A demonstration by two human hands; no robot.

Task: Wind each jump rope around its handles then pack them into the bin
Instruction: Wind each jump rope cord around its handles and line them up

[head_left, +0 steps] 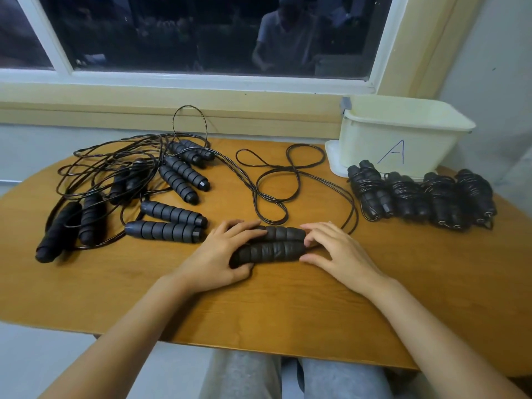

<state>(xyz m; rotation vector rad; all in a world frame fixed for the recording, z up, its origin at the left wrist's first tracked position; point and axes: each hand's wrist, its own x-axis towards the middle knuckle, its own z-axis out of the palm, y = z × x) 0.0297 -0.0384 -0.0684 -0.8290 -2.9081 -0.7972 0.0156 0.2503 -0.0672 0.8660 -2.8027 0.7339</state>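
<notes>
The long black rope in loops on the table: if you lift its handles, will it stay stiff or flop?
Probably flop: the rope lies in loose curls, so it would likely dangle and drag. It looks thin and shiny, so it could slide easily across the table.

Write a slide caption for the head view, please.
Left hand and right hand hold paired jump-rope handles; wound ropes lie beside bin.
</notes>
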